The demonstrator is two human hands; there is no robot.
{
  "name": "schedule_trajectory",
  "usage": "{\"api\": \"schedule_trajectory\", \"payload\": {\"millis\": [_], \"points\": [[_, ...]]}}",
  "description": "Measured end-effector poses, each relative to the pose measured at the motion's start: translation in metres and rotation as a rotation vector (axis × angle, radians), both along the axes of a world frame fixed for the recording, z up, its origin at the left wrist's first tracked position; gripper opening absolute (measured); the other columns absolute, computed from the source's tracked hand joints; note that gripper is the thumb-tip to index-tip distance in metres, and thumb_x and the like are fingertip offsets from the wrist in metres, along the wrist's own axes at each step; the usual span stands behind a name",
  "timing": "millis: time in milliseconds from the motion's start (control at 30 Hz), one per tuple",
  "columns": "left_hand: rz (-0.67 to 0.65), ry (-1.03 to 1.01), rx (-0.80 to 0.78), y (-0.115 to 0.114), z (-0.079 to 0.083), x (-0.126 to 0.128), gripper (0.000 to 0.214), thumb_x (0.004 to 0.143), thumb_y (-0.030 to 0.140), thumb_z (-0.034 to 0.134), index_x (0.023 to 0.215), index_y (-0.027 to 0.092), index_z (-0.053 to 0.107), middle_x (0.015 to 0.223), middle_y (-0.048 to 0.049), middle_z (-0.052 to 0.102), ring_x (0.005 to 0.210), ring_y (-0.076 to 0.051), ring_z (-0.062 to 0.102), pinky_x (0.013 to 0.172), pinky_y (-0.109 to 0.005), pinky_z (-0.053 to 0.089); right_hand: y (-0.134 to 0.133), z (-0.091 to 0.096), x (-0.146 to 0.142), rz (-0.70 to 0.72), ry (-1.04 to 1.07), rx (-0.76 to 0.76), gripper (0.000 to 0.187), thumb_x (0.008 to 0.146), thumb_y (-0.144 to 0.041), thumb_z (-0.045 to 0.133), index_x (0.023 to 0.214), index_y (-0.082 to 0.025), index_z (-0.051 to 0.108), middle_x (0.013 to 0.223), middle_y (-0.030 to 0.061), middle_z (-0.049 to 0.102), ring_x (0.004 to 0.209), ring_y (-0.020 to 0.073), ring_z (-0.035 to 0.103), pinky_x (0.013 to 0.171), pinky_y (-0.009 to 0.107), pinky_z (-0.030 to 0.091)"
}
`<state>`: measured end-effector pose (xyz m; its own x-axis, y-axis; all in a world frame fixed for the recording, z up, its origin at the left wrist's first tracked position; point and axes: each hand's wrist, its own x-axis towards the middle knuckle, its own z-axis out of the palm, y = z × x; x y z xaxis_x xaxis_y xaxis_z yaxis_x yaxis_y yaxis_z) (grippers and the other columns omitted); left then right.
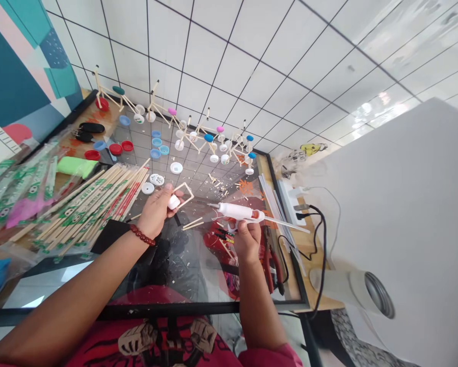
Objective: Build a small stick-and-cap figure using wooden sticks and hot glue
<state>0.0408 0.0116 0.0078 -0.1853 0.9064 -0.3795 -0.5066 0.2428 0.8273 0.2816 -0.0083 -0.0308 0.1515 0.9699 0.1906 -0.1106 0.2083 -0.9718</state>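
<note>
My left hand [156,210] is closed on a small rectangular frame of wooden sticks [191,190], with a white bottle cap [173,202] at its near end. Wrapped round the handle of a white hot glue gun [235,211], my right hand [247,240] is closed too. The gun's metal nozzle points left towards the frame and stays apart from it. A long glue stick [286,223] protrudes from its back. Loose cut sticks [192,224] lie on the glass tabletop [186,255] between my hands.
Bicycle-like stick models [201,137] with cap wheels line the wall. Blue caps [156,142], red caps [116,149] and white caps [147,188] lie nearer. Bundled chopsticks [95,209] fill the left. Pliers [269,260], a power strip [292,199] and cables [322,255] are at right.
</note>
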Motion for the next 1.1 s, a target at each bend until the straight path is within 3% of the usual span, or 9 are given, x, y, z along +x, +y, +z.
{"api": "schedule_trajectory", "payload": {"millis": [233,367,467,633,800,1100], "points": [[-0.04,0.017,0.1,0.0,-0.008,-0.002,0.038,0.08,0.052,0.086,0.08,0.015,0.08,0.076,-0.0065,0.069,0.064,-0.014,0.056,0.058,-0.026,0.045,0.012,0.0,0.007,-0.109,-0.098,-0.01,0.039,0.09,-0.057,0.074,0.107,-0.023,0.069,0.093,0.0057,0.079,0.07,0.0171,0.063,0.062,0.029,0.048],[-0.033,0.026,0.114,0.0,-0.011,-0.003,0.041,0.067,0.051,0.093,0.085,0.015,0.082,0.089,-0.0081,0.075,0.076,-0.017,0.06,0.064,-0.027,0.047,0.027,-0.004,0.025,-0.302,-0.318,-0.004,0.039,0.088,-0.052,0.072,0.109,-0.02,0.069,0.1,0.0078,0.079,0.087,0.021,0.069,0.082,0.035,0.055],[-0.035,0.054,0.114,-0.001,-0.011,-0.003,0.04,0.066,0.049,0.093,0.086,0.016,0.084,0.095,-0.0091,0.076,0.08,-0.017,0.06,0.065,-0.027,0.047,0.038,-0.009,0.04,-0.413,-0.384,-0.042,0.044,0.085,-0.052,0.071,0.111,-0.017,0.07,0.107,0.0111,0.079,0.1,0.0262,0.072,0.095,0.044,0.055],[-0.032,0.08,0.089,-0.001,-0.009,-0.003,0.037,0.069,0.048,0.089,0.087,0.016,0.084,0.096,-0.0094,0.075,0.078,-0.017,0.058,0.066,-0.029,0.047,0.048,-0.019,0.052,-0.4,-0.334,-0.104,0.053,0.084,-0.055,0.068,0.12,-0.016,0.069,0.114,0.0132,0.08,0.106,0.0279,0.074,0.099,0.047,0.057],[-0.003,0.048,0.072,0.0,-0.009,-0.002,0.042,0.065,0.05,0.092,0.085,0.014,0.082,0.087,-0.0087,0.075,0.075,-0.017,0.06,0.063,-0.028,0.046,0.05,-0.026,0.056,-0.375,-0.531,-0.145,0.052,0.082,-0.057,0.066,0.114,-0.017,0.072,0.112,0.0131,0.08,0.108,0.0299,0.072,0.103,0.049,0.055],[0.022,0.034,0.053,0.001,-0.004,-0.003,0.041,0.075,0.053,0.088,0.083,0.014,0.078,0.076,-0.0081,0.073,0.059,-0.013,0.055,0.049,-0.024,0.037,0.043,-0.017,0.061,-0.376,-0.704,-0.203,0.059,0.08,-0.055,0.068,0.125,-0.017,0.068,0.121,0.0164,0.078,0.112,0.0335,0.071,0.104,0.051,0.054]]}}
